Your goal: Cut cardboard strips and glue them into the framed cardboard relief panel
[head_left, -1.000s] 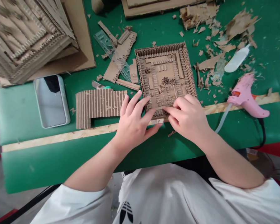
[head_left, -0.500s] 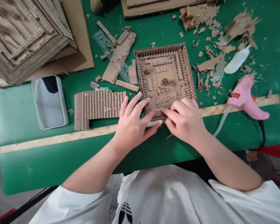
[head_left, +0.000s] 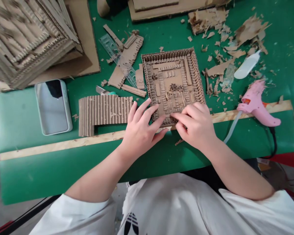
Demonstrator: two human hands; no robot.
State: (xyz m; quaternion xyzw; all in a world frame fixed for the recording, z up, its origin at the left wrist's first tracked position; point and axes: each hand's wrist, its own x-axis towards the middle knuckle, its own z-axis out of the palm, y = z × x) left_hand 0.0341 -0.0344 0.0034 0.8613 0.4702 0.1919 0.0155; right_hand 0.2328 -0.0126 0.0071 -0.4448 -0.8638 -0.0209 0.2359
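Observation:
A square cardboard tray model point(head_left: 172, 81) with corrugated walls and small glued cardboard pieces inside lies on the green table point(head_left: 39, 169). My left hand point(head_left: 140, 130) rests with spread fingers on the tray's near left corner, holding it down. My right hand point(head_left: 196, 125) is curled at the near edge, fingertips pinched together on the front wall; what they press is too small to make out.
A corrugated cardboard sheet point(head_left: 103, 111) lies left of my left hand, a phone point(head_left: 53, 106) farther left. A pink glue gun point(head_left: 257, 104) and a white bottle point(head_left: 247, 65) sit to the right among cardboard scraps. A clear ruler point(head_left: 117, 58) and a large cardboard model point(head_left: 29, 36) are at the back left.
Both hands stay on the tray's near edge; my right fingertips have shifted very slightly. The view has shifted a little.

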